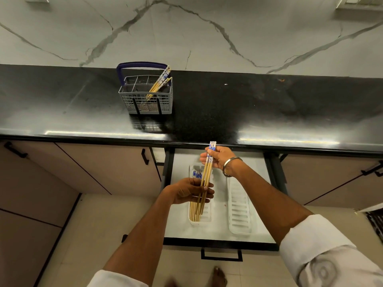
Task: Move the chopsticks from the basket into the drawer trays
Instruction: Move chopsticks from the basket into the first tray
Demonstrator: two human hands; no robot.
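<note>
A small bundle of wooden chopsticks [207, 172] with blue-patterned tops is held over the open drawer [219, 235]. My right hand [218, 158] grips the patterned top ends; my left hand [189, 190] holds the lower part with curled fingers. Beneath them the left white tray [207, 214] holds several chopsticks [193, 212]. The right white tray [238, 212] holds nothing. On the black counter stands the grey basket [146, 98] with a blue handle, where several chopsticks [160, 82] lean toward its right corner.
The black counter edge [186, 141] overhangs the back of the drawer. Cabinet doors with black handles [145, 156] flank the drawer. The drawer's front handle [221, 255] sits near a foot [219, 276] on the tiled floor.
</note>
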